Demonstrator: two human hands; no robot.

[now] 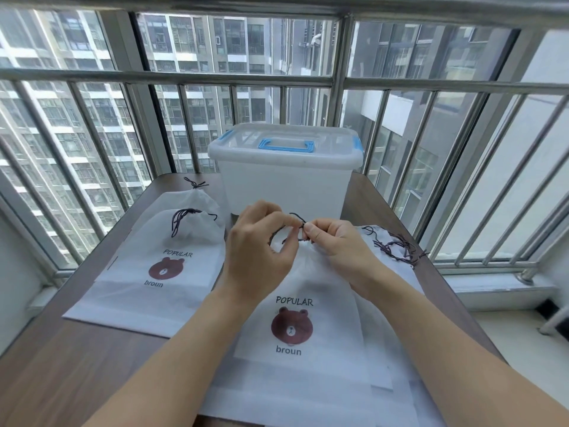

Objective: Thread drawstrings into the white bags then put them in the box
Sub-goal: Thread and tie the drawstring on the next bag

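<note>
A white bag with a brown bear print [292, 306] lies on the table in front of me, on top of several more white bags. My left hand [258, 241] and my right hand [335, 241] meet above its top edge, both pinching a dark drawstring [298, 217] between thumb and fingers. A stack of white bags with drawstrings in them [172, 257] lies to the left. The translucent white box [284, 174], lid shut with a blue handle, stands behind my hands.
A heap of loose dark drawstrings [397, 246] lies on bags at the right. The brown wooden table [55, 365] ends close to a metal window railing [480, 186] at the back and both sides.
</note>
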